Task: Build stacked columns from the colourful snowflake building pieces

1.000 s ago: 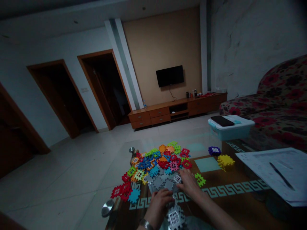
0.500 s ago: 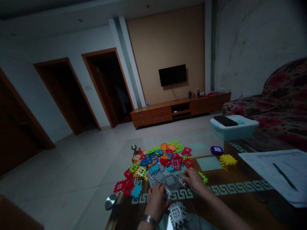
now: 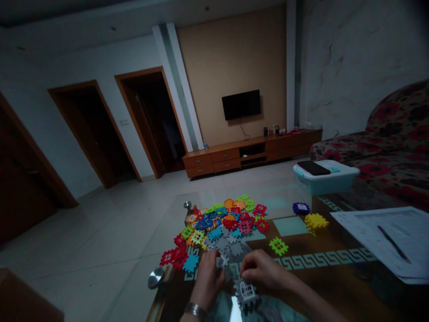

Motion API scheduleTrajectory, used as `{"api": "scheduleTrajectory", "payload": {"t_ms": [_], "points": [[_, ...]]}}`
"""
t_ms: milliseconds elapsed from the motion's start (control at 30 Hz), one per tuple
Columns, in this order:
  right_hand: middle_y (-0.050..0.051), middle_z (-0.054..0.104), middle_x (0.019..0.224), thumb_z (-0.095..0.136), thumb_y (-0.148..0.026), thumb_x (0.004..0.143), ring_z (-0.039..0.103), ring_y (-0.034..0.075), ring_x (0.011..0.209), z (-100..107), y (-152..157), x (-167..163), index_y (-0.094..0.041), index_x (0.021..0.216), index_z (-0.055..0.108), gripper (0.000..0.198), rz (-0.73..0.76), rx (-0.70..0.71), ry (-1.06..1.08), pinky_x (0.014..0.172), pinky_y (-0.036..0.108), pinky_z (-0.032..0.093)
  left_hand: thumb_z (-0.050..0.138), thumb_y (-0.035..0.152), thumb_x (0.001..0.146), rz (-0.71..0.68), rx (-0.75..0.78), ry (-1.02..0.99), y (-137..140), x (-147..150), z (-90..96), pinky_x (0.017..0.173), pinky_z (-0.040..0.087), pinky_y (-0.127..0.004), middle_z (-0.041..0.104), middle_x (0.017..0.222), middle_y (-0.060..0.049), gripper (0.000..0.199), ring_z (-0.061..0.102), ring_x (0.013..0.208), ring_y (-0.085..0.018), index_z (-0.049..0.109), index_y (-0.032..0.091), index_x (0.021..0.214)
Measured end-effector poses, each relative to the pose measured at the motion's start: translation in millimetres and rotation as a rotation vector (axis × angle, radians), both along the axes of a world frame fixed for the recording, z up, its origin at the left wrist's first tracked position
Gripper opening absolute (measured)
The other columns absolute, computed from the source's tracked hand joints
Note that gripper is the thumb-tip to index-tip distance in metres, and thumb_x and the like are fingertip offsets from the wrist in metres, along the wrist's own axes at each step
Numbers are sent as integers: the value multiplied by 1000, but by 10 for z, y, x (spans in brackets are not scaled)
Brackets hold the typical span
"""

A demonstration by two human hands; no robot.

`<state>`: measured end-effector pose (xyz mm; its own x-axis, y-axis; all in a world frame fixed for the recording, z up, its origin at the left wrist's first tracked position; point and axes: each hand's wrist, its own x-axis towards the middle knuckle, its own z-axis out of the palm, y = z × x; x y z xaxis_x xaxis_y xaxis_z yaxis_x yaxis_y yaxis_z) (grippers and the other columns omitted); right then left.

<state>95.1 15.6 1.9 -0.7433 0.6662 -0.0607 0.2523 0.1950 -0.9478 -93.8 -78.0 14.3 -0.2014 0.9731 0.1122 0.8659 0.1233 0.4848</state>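
My left hand (image 3: 209, 273) is closed around a grey interlocking tile (image 3: 221, 260) with a whitish insert. My right hand (image 3: 259, 267) has its fingers curled together, just above a grey block (image 3: 247, 293) built of notched tiles with a white window insert. Whatever its fingertips pinch, if anything, is hidden. Beyond both hands lies a heap of notched plastic tiles (image 3: 209, 222) in blue, red, orange and green. Loose grey tiles (image 3: 234, 248) are at the near side of that heap. A lime green window tile (image 3: 278, 246) lies alone to the right.
The glass table (image 3: 321, 264) also bears a purple block (image 3: 300, 208), a yellow block (image 3: 315, 221) and papers (image 3: 365, 223) with a pen (image 3: 393, 243). A lidded teal box (image 3: 326, 181) with a dark phone (image 3: 313, 168) on top stands at the back right.
My right hand has come back from the grey tiles toward me, to the grey block, uncovering the lime green tile. My left hand has moved slightly left and up with its grey tile.
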Motion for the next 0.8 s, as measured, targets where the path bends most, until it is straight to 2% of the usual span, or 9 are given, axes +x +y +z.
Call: {"api": "scheduleTrajectory", "payload": {"t_ms": [133, 267, 400, 500, 600, 700, 800], "points": [[0, 71, 71, 62, -7, 66, 64, 17, 73, -13, 24, -2, -20, 70, 75, 19, -19, 160, -38, 65, 25, 44, 47, 16, 78, -25, 57, -69, -152, 89, 90, 92, 46, -33, 60, 107, -7, 28, 56, 104, -22, 53, 22, 104], [4, 74, 82, 59, -14, 74, 67, 21, 84, -71, 140, 49, -19, 78, 75, 18, -133, 258, -27, 75, 28, 47, 48, 13, 76, -147, -43, -96, -207, 313, 95, 103, 41, -34, 58, 121, -10, 36, 52, 116, -23, 53, 21, 111], [5, 74, 84, 57, -18, 76, 68, 21, 84, -130, 220, 95, -18, 80, 73, 16, -200, 253, -20, 75, 27, 49, 52, 10, 70, -254, -158, -60, -183, 522, 77, 106, 38, -31, 57, 128, -9, 43, 49, 122, -22, 56, 21, 111], [5, 75, 84, 57, -17, 74, 68, 20, 81, -126, 226, 109, -18, 81, 72, 17, -175, 235, -41, 72, 25, 48, 55, 10, 68, -228, -289, 21, -146, 623, 95, 106, 38, -35, 57, 132, -9, 48, 49, 123, -25, 59, 20, 114], [6, 76, 86, 53, -16, 77, 68, 19, 82, -106, 216, 117, -18, 82, 74, 21, -158, 257, -96, 71, 25, 47, 66, 14, 65, -157, -421, 83, -117, 708, 176, 115, 29, -44, 44, 150, -11, 69, 36, 139, -31, 51, 19, 133], [8, 77, 87, 52, -13, 77, 69, 20, 83, -98, 200, 154, -18, 82, 76, 25, -163, 316, -267, 71, 25, 46, 77, 14, 59, -62, -508, 86, -89, 784, 267, 120, 22, -49, 28, 161, -14, 98, 22, 148, -34, 36, 18, 147], [11, 78, 83, 53, -9, 72, 71, 24, 80, -78, 141, 221, -17, 75, 78, 26, -96, 405, -497, 69, 27, 45, 81, 13, 57, -53, -536, 74, -53, 824, 278, 119, 27, -48, 26, 161, -15, 105, 23, 148, -34, 31, 17, 150]]}}
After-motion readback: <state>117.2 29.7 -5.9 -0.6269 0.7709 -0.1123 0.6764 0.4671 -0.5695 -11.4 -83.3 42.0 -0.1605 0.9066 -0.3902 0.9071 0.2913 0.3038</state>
